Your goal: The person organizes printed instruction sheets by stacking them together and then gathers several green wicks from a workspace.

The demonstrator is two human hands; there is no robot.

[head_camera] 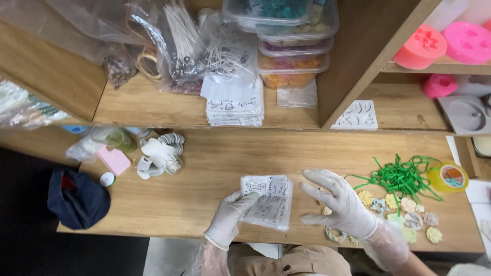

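Pinching the near left edge of a small clear printed pouch (267, 201), the gloved left hand (231, 214) lifts it just off the wooden table (215, 158), thumb on top, so its doodled face is turned up toward the camera. The gloved right hand (335, 202) hovers just right of the pouch, fingers spread and empty, not touching it. Both gloves are thin, cloudy and loose at the wrists.

Right of that hand lie small cast flowers (404, 212), matte and pastel, beside a loose tangle of green ribbon (401, 176) and a yellow tape roll (449, 177).

On the far shelf a squared stack of the same pouches (235, 105) sits within easy reach, next to bagged white wicks (204, 46) and stacked clear tubs (291, 46). Pink moulds (440, 46) sit far right. To the left lie white tape rolls (158, 156), and a dark cap (76, 199) rests at the near left edge.
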